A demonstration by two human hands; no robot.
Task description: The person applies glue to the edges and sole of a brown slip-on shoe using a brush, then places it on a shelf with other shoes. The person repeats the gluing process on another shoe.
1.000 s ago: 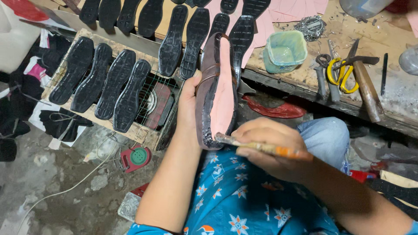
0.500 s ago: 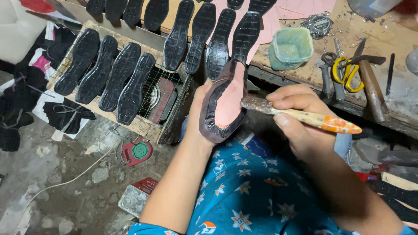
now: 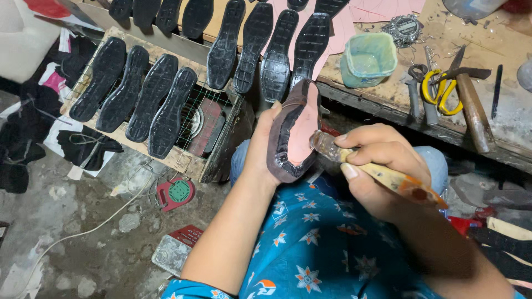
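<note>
One view only, head camera looking down. Left hand (image 3: 265, 150) is cupping a shoe sole (image 3: 295, 133) from behind, fingers wrapping its far edge and thumb side hidden, so the hand is closing around it rather than pinching. Sole is sitting upright-ish over the lap, in front of the bench edge, pink inner face toward the camera, dark raised rim around it. Right hand (image 3: 379, 166) is gripping a brush (image 3: 377, 173) in a closed fist-like pencil hold on the yellowish handle, bristle end touching the pink face near its right edge. My read on handling: sole is looking light, rubbery and somewhat bendy, so supporting the back along its length is making sense; wet-looking shine on the rim suggests tacky adhesive, so holding by the outer tread side and keeping fingers off the inner face. Brush is stiff and light, handle smeared, possibly slick. Nearby: black soles (image 3: 160, 102) lying tread-up on a wire rack (image 3: 188, 160), a greenish tub (image 3: 368, 58) on the wooden bench (image 3: 510, 111), yellow-handled scissors (image 3: 436, 88) and a hammer (image 3: 471, 108) beside it.
</note>
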